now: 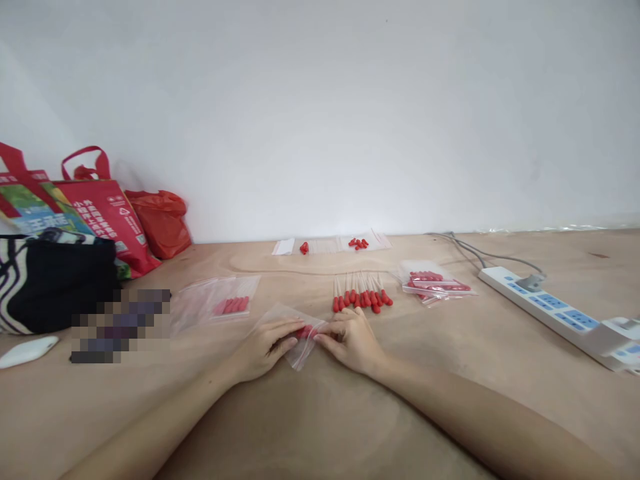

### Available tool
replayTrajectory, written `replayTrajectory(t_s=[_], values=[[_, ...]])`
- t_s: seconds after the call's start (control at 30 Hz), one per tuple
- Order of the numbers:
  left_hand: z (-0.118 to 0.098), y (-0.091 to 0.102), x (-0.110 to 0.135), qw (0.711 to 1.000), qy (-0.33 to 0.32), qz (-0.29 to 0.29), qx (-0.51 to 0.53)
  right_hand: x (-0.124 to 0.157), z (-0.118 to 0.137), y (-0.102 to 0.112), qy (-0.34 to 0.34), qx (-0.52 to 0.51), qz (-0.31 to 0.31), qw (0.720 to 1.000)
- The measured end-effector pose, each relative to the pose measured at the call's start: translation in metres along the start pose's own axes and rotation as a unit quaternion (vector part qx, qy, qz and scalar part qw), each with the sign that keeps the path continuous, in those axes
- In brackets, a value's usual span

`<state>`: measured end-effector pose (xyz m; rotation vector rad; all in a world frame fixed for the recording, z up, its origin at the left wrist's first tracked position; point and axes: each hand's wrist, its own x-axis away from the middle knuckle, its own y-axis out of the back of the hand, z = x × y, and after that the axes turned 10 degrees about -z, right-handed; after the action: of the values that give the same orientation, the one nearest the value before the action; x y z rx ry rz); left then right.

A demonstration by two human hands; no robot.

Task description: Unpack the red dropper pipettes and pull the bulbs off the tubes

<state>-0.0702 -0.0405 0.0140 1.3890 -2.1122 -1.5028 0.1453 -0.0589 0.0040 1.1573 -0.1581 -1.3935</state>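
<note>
A small clear plastic bag [295, 337] with red-bulbed droppers inside lies on the wooden table [320, 413] between my hands. My left hand [265, 347] presses on its left part with fingers curled over the bag. My right hand [353, 337] pinches the bag's right edge. Just behind my right hand lies a row of loose red-bulbed droppers [363, 293]. A filled bag [220, 303] lies to the left, and further filled bags [435, 283] are stacked to the right.
Flat bags and loose red bulbs [357, 243] lie near the wall. A white power strip [555, 313] with its cable is at the right. Red shopping bags [107, 207], a black-and-white bag [50, 280] and a white object [27, 351] stand at the left.
</note>
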Motion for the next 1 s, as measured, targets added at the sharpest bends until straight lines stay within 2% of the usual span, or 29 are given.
replayTrajectory(t_s=[0.13, 0.43, 0.67, 0.8, 1.0], values=[[-0.001, -0.003, 0.001, 1.000, -0.002, -0.005, -0.002, -0.004, 0.001, -0.003, -0.041, 0.007, -0.006, 0.999], [-0.006, -0.006, 0.004, 1.000, 0.026, -0.003, 0.001, -0.007, 0.016, -0.009, -0.032, 0.109, 0.059, 0.992], [0.006, 0.009, 0.006, 0.997, 0.081, 0.002, 0.020, -0.002, 0.009, 0.003, -0.064, 0.034, 0.059, 0.996], [0.009, 0.017, 0.009, 0.997, 0.064, 0.035, -0.002, 0.001, 0.007, 0.007, -0.060, 0.001, 0.052, 0.997], [0.006, 0.016, 0.012, 0.995, 0.043, 0.060, -0.068, 0.001, 0.005, 0.004, -0.035, -0.013, 0.062, 0.997]])
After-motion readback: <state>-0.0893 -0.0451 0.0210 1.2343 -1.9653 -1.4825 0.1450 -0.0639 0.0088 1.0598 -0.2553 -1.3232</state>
